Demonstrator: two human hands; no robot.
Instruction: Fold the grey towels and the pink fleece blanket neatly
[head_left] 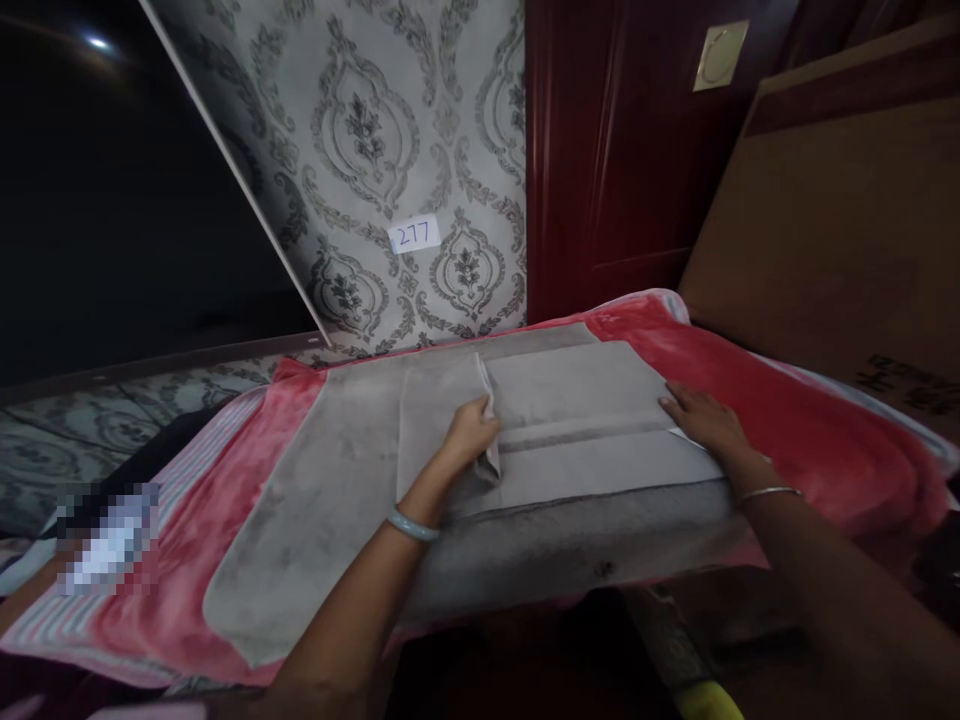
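Note:
A light grey folded cloth (pixel 592 400) lies across a darker grey plush mat (pixel 330 480); its exact kind I cannot make out. Its left part is doubled over, with an edge standing up. My left hand (pixel 471 432) is closed around that raised edge, thumb on top, a bangle at the wrist. At the cloth's right end rests my right hand (pixel 703 420), palm down with the fingers stretched out and a thin bangle on the wrist. A small white corner shows beside the right thumb.
A red and pink blanket (pixel 795 420) spreads beneath the mat. Behind stand a patterned wall with a paper label (pixel 415 233), a dark red door (pixel 600 150) and a large cardboard box (pixel 840 220). At left is a dark screen (pixel 135 200). A blurred-out patch covers the lower left.

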